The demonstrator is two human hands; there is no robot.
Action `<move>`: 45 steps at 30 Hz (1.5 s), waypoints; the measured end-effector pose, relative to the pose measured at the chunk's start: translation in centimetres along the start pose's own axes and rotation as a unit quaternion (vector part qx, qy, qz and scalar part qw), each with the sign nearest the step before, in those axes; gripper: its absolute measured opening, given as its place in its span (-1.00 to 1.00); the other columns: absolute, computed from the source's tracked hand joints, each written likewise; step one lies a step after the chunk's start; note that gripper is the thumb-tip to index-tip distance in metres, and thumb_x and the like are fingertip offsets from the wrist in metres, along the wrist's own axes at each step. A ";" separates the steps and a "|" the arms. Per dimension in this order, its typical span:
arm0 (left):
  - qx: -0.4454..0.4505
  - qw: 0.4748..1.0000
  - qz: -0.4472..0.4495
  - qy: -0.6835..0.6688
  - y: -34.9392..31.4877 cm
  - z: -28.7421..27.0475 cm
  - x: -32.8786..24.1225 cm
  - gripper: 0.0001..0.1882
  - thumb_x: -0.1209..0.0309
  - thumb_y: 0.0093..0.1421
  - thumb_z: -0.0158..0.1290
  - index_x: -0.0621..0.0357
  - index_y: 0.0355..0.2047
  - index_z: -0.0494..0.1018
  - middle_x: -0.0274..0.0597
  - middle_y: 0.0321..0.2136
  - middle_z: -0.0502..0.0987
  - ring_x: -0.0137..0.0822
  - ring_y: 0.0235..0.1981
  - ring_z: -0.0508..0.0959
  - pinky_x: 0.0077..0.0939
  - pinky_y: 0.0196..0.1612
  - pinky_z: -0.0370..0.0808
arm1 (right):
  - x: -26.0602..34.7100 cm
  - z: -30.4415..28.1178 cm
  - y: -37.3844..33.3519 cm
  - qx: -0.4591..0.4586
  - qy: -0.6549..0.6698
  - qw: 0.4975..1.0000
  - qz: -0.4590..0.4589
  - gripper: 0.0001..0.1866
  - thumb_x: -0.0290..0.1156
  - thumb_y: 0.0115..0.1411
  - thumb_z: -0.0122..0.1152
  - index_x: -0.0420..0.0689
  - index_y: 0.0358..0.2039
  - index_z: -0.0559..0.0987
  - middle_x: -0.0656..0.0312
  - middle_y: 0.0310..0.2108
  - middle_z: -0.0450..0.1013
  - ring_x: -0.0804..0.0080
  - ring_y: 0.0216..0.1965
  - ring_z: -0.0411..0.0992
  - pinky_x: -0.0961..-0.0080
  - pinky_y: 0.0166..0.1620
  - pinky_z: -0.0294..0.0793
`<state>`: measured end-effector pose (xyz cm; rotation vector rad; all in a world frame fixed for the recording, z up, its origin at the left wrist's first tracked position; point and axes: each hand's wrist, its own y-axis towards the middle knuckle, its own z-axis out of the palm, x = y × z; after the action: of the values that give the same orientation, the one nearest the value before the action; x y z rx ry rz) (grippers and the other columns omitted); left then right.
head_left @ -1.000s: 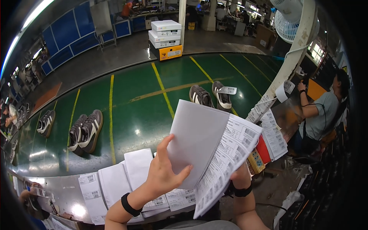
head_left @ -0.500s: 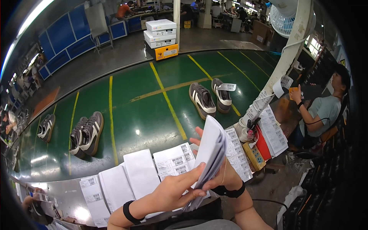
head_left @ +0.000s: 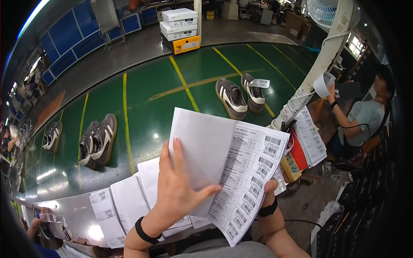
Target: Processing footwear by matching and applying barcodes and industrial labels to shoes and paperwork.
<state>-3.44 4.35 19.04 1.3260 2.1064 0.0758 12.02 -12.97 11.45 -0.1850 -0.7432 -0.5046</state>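
Observation:
A stack of label sheets (head_left: 248, 175), printed with barcodes and small shoe drawings, is spread in front of me above the near ledge. Its left part is a blank white page (head_left: 203, 144), folded over. My left hand (head_left: 178, 187) lies on that page with fingers stretched and the thumb reaching to the fold. My right hand (head_left: 268, 195) grips the stack by its right edge, thumb on top; its other fingers are hidden beneath. Several more paper stacks (head_left: 127, 202) rest on the metal ledge (head_left: 77, 219), partly under the sheets.
Dark sneakers with white stripes stand in pairs on the green conveyor (head_left: 146, 124); a pair (head_left: 232, 98) at right carries a paper tag. Shoe boxes (head_left: 179, 30) stand beyond. A post (head_left: 329, 56), a yellow power strip (head_left: 291, 167) and a seated person (head_left: 365, 118) are at right.
The folded bundle between my hands has been opened out flat, showing its printed side. My left hand has spread onto the blank page. The person at right has raised a hand to the label strip.

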 end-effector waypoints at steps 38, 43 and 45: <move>0.054 0.912 -0.061 -0.403 -2.9 -2.3 2.6 0.03 0.25 -0.23 0.53 0.30 0.14 0.12 -0.11 -0.10 0.48 -0.32 -0.09 0.53 -0.46 -0.05 0.49 | 0.2 7.3 2.4 0.049 -0.252 0.964 -0.067 0.14 -0.22 -0.21 0.64 -0.31 0.29 0.12 0.04 0.17 0.29 0.27 0.21 0.27 0.37 0.24 0.25; 0.066 0.879 -0.138 -0.452 -2.5 -3.4 2.2 0.06 0.26 -0.27 0.55 0.26 0.16 0.12 -0.11 -0.03 0.41 -0.34 0.00 0.46 -0.47 0.01 0.44 | -0.3 6.7 1.9 0.028 -0.171 0.984 -0.030 0.15 -0.24 -0.22 0.61 -0.35 0.29 0.10 -0.01 0.17 0.27 0.24 0.20 0.27 0.36 0.24 0.25; 0.070 0.884 -0.132 -0.443 -2.5 -3.7 2.5 0.07 0.26 -0.28 0.55 0.26 0.16 0.12 -0.12 -0.04 0.41 -0.34 -0.01 0.47 -0.46 0.01 0.44 | -0.4 7.1 1.9 0.035 -0.162 0.986 -0.029 0.13 -0.23 -0.20 0.60 -0.35 0.29 0.11 0.00 0.17 0.27 0.24 0.19 0.27 0.35 0.24 0.25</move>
<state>-8.20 6.25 19.84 0.8690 1.4691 -0.6853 8.41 -8.78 16.36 -0.1834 -1.0858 -0.5090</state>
